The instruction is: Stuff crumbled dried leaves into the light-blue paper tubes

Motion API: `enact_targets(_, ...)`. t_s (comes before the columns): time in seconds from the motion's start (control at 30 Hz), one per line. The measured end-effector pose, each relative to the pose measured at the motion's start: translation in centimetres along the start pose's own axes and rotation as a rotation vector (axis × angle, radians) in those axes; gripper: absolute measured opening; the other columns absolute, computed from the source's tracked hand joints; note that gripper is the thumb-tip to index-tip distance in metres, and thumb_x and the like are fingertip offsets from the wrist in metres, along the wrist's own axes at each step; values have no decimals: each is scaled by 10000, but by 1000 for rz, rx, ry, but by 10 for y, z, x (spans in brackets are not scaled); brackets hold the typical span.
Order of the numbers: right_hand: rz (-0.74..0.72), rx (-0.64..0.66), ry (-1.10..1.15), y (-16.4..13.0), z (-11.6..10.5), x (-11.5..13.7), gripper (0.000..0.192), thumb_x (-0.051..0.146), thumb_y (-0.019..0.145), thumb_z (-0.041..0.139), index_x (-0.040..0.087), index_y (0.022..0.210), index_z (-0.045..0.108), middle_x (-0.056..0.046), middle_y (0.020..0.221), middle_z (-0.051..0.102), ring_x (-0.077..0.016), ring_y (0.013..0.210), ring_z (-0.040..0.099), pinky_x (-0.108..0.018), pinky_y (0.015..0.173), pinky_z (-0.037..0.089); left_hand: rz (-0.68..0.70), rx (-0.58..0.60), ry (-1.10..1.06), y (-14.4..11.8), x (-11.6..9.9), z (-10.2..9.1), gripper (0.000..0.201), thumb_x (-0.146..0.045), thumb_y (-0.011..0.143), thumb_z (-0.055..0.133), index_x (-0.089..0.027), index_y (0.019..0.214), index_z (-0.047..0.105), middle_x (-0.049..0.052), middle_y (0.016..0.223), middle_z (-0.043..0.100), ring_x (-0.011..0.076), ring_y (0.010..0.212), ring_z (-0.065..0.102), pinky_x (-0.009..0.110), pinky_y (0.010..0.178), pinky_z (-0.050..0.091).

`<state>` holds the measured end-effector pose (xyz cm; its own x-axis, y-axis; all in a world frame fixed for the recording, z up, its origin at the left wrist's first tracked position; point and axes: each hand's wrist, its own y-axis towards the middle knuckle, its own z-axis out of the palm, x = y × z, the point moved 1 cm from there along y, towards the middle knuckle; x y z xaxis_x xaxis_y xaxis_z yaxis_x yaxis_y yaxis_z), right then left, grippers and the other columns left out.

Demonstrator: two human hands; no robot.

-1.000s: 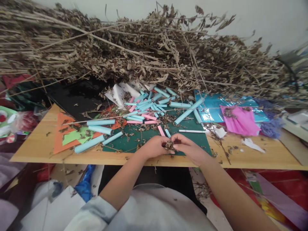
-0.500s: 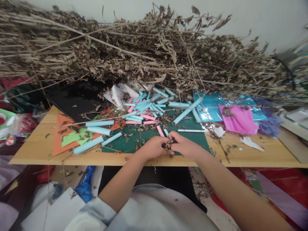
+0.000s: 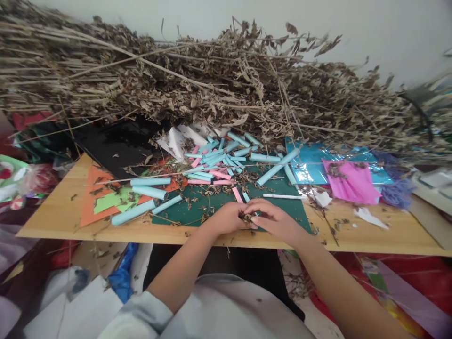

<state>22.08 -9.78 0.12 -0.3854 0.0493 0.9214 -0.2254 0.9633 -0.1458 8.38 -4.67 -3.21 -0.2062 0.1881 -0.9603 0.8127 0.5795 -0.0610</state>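
Note:
My left hand [image 3: 231,218] and my right hand [image 3: 271,215] meet over the front edge of a dark green mat [image 3: 197,203]. Between their curled fingers sits a small clump of dried leaves [image 3: 248,218], held by both. The fingers hide part of it. Just beyond the hands lie a short pink paper tube [image 3: 237,194] and a light blue paper tube [image 3: 246,197]. A thin white stick [image 3: 282,196] rests past my right hand. Farther back is a heap of blue and pink paper tubes [image 3: 219,160], with leaf crumbs scattered round it.
A large pile of dried stalks and leaves [image 3: 212,89] spans the back of the wooden table [image 3: 52,207]. On the left lie orange paper [image 3: 90,207], green paper scraps [image 3: 106,203] and a black sheet [image 3: 106,146]. Pink crepe paper [image 3: 353,183] and blue film [image 3: 307,172] lie right.
My right hand's fingers have straightened and spread a little over the leaf clump. My left hand stays curled around it. The whole view has shifted slightly.

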Motion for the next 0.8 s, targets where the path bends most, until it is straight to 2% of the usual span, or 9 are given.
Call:
enact_targets(0.13, -80, -68, -148, 0, -3, 3, 144, 212, 724, 456, 222, 781, 588, -54, 937, 478, -181, 922, 454, -337, 840, 324, -32, 0, 7, 1, 2, 0, 230, -322, 604, 602, -116, 704, 577, -24, 628, 520, 100, 618, 456, 180, 573, 362)
enact_targets(0.27, -133, -85, -177, 1, -4, 0, 116, 208, 721, 468, 218, 728, 583, -47, 865, 484, -171, 852, 472, -326, 783, 354, -48, -10, -4, 1, 3, 1, 241, -335, 597, 607, -121, 706, 585, -23, 621, 525, 95, 605, 456, 177, 562, 359)
enact_targets(0.37, -115, -88, -157, 2, -3, -2, 73, 172, 678, 494, 209, 682, 557, -42, 875, 472, -173, 858, 467, -326, 775, 348, -60, 0, 5, 1, 3, 1, 235, -332, 604, 601, -119, 702, 585, -19, 621, 529, 93, 598, 454, 176, 553, 355)
enact_targets(0.43, -69, -71, -110, 3, -2, -2, 62, 144, 644, 495, 197, 652, 527, -36, 880, 457, -171, 862, 459, -315, 763, 345, -63, 7, 20, 1, 3, 0, 243, -343, 606, 596, -117, 696, 581, -23, 609, 520, 89, 586, 445, 176, 544, 350)
enact_targets(0.53, 73, 43, 76, 7, -1, -2, 58, 138, 623, 463, 190, 644, 446, -5, 795, 444, -144, 769, 454, -281, 682, 354, -57, 12, 45, 1, 2, 0, 245, -345, 596, 605, -123, 698, 579, -35, 599, 508, 84, 581, 437, 172, 543, 343)
enact_targets(0.6, 181, 120, 254, 9, 0, -3, 119, 134, 604, 447, 200, 672, 375, 26, 736, 431, -120, 696, 439, -256, 628, 348, -50, 17, 53, 1, 1, 0, 230, -327, 594, 610, -130, 709, 585, -35, 617, 519, 85, 592, 445, 171, 551, 342)
enact_targets(0.67, 249, 141, 364, 10, 0, -4, 192, 125, 576, 441, 210, 697, 318, 44, 733, 430, -106, 666, 422, -239, 604, 336, -50, 18, 61, 0, 0, 0, 216, -307, 591, 614, -136, 722, 594, -29, 645, 536, 90, 612, 457, 170, 564, 345)
enact_targets(0.73, 278, 124, 331, 11, 1, -3, 223, 122, 558, 436, 215, 703, 295, 52, 740, 432, -100, 652, 406, -228, 589, 322, -58, 19, 75, 0, 0, 0, 215, -300, 593, 612, -141, 736, 599, -26, 652, 544, 95, 622, 463, 172, 572, 349)
enact_targets(0.8, 322, 97, 184, 12, 2, 0, 213, 125, 558, 425, 218, 697, 293, 63, 670, 409, -93, 590, 369, -217, 546, 296, -61, 23, 87, 0, -1, 0, 223, -302, 595, 610, -142, 749, 600, -23, 658, 550, 101, 629, 468, 177, 578, 353)
